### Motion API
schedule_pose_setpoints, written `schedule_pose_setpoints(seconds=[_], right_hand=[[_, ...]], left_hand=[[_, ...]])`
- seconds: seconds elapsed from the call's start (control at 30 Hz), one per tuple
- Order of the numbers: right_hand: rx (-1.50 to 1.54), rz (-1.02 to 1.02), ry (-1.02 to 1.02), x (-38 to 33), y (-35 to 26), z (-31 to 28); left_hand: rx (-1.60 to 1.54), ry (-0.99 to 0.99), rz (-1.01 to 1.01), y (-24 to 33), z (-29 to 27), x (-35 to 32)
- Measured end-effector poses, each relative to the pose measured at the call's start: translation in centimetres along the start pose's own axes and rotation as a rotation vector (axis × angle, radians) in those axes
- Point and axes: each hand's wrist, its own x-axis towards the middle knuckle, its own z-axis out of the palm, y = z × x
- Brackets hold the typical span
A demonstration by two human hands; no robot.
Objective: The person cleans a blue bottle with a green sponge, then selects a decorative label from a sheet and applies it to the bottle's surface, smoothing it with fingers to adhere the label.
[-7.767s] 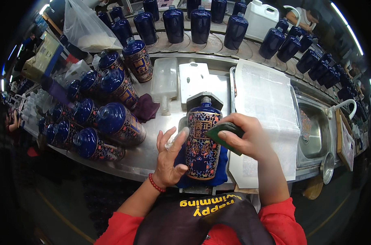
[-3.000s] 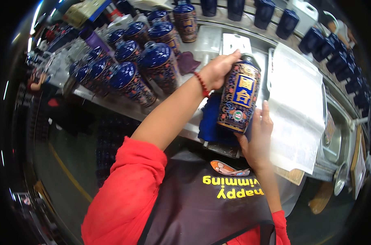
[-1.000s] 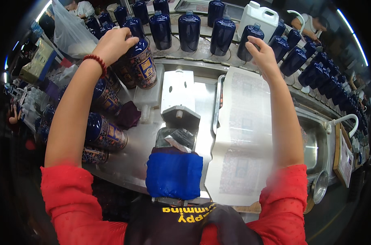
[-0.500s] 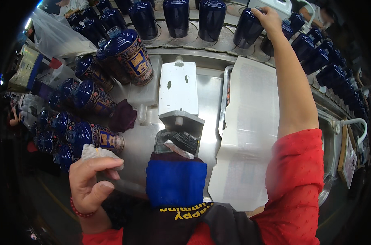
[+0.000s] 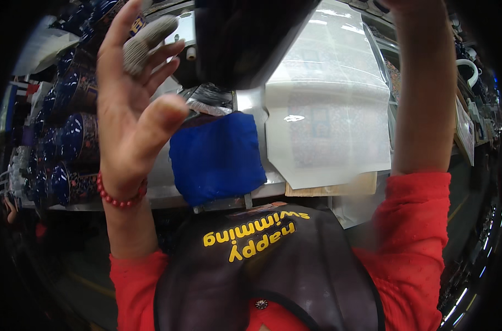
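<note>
Left hand (image 5: 130, 105) raised, fingers spread beside a dark jar (image 5: 245, 38) – right hand's grip out of view

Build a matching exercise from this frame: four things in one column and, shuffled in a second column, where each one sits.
Things:
1. blue cushion
2. bead bracelet
3. dark jar
4. sheet stack

Places:
A. raised close to the camera at the top of the view, with the left hand open beside it
B. spread flat on the bench, to the right of the cushion
C. around the left wrist
D. at the near bench edge, just above the apron

Pairs: 1-D, 2-C, 3-A, 4-B
</note>
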Motion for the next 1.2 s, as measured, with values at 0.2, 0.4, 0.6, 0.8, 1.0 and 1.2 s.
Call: schedule_pose_setpoints(seconds=[0.2,0.4,0.6,0.8,1.0,1.2], right_hand=[[0.095,0.4,0.311,-5.0,9.8,12.6],[0.307,0.304,0.449,-9.6,16.4,16.5],[0.11,0.354,0.504,-9.1,15.7,15.5],[-0.102,0.341,0.416,-9.8,14.6,14.5],[-0.328,0.256,0.358,-14.1,12.4,15.2],[-0.575,-0.019,0.165,-17.8,10.5,16.5]], left_hand=[[-0.54,0.001,-0.42,0.6,1.0,-6.1],[-0.791,0.089,-0.72,-2.2,0.2,-8.1],[-0.772,0.086,-0.642,-2.8,1.1,-7.0],[-1.051,0.021,-0.615,-3.6,0.7,-5.8],[-1.313,-0.042,-0.616,-3.2,0.7,-5.3],[-1.309,0.015,-0.621,-3.1,1.1,-5.1]])
